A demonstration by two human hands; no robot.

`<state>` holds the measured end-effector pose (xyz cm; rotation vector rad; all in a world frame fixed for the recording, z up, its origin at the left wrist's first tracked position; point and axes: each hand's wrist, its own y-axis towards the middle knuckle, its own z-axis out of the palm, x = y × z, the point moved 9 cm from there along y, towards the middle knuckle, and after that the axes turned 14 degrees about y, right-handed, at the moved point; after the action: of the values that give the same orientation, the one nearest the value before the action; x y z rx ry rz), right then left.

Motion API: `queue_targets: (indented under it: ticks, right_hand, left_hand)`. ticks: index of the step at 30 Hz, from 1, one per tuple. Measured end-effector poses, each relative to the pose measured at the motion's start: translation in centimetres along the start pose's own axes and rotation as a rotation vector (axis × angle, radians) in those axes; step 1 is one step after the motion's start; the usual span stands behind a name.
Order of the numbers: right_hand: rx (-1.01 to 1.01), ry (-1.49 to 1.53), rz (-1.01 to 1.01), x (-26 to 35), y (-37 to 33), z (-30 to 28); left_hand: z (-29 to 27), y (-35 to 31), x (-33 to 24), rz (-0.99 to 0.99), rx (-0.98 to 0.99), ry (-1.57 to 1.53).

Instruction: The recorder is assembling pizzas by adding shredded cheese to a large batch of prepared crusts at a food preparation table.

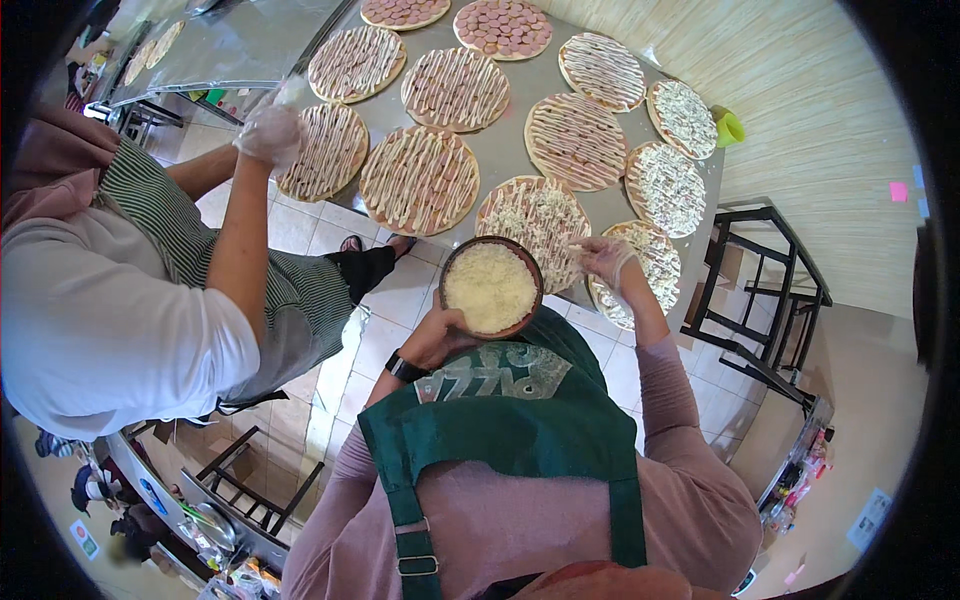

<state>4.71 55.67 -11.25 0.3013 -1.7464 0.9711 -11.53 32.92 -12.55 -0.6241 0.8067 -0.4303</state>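
My left hand [437,335] grips a round brown bowl [541,285] from its near left side. Pale grated cheese [490,288] fills the bowl. Wearing a clear glove, my right hand [608,262] is closed in a pinch on grated cheese, at the right edge of a pizza [520,215]. That pizza has sliced topping, pale sauce stripes and cheese shreds over part of it. Right of it, a pizza covered with cheese [650,262] lies partly under my right hand and wrist.
Several more pizzas, some striped with sauce [420,180], some cheese-covered [668,188], lie on the metal table [500,150]. A co-worker's gloved hand [270,135] is over a striped pizza at the left. A green cup [729,127] and black metal frame [745,300] are at right.
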Motion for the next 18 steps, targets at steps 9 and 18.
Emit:
queue_targets:
  ticks: [9,18]
  right_hand:
    - [-0.248,-0.328,-0.113,-3.1,2.5,-3.7]
    - [-0.184,-0.681,-0.128,1.9,1.3,-1.5]
  left_hand:
    - [-0.9,-0.8,-0.4,0.029,-0.1,-0.022]
    - [-1.8,-0.6,0.3,0.023,-0.09,-0.04]
